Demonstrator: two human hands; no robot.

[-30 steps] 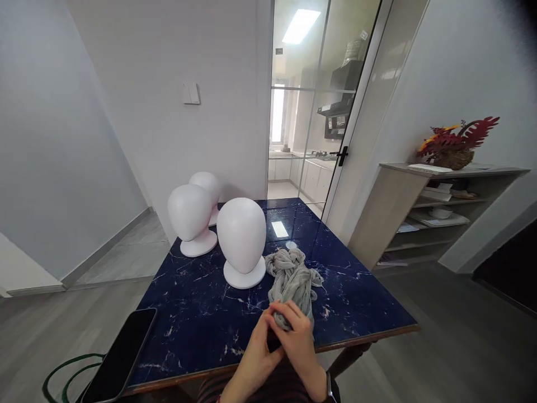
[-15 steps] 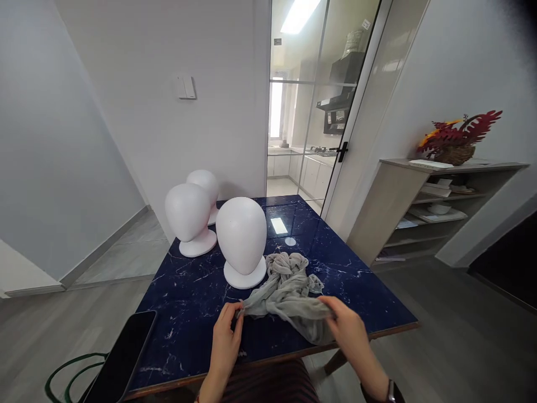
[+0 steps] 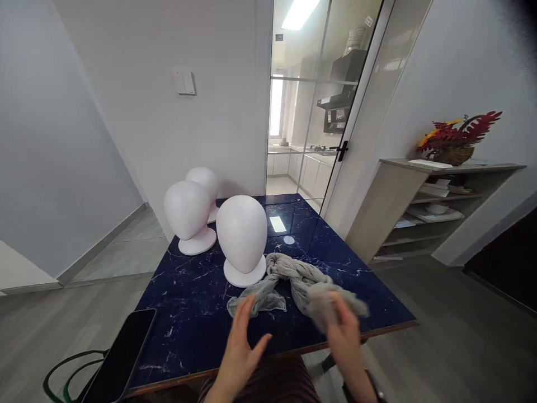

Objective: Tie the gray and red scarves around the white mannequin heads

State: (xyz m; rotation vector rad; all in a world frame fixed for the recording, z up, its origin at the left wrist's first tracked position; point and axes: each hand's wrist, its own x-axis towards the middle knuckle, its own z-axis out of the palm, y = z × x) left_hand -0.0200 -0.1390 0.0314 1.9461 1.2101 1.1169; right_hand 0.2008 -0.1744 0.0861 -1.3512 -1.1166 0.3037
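Note:
A grey scarf [image 3: 293, 277] lies in an arch on the dark blue marble table [image 3: 188, 313], just in front of the nearest white mannequin head [image 3: 242, 238]. My left hand [image 3: 241, 344] hovers over the table with its fingers stretched out and apart. It holds nothing and sits just short of the scarf's left end [image 3: 255, 302]. My right hand [image 3: 344, 336] is at the scarf's right end [image 3: 335, 302]. Both that hand and that end are smeared by motion, so its grip is unclear.
Two more white mannequin heads [image 3: 187, 215] [image 3: 204, 182] stand at the table's back left. A black phone [image 3: 121, 358] lies at the near left corner above a green chair frame [image 3: 62, 372]. A shelf unit [image 3: 423, 210] with a flower basket [image 3: 455, 148] stands on the right, a glass door [image 3: 331, 112] behind.
My hands drew apart and pulled the bunched scarf out into a long arch. My left hand has let go of its end and opened.

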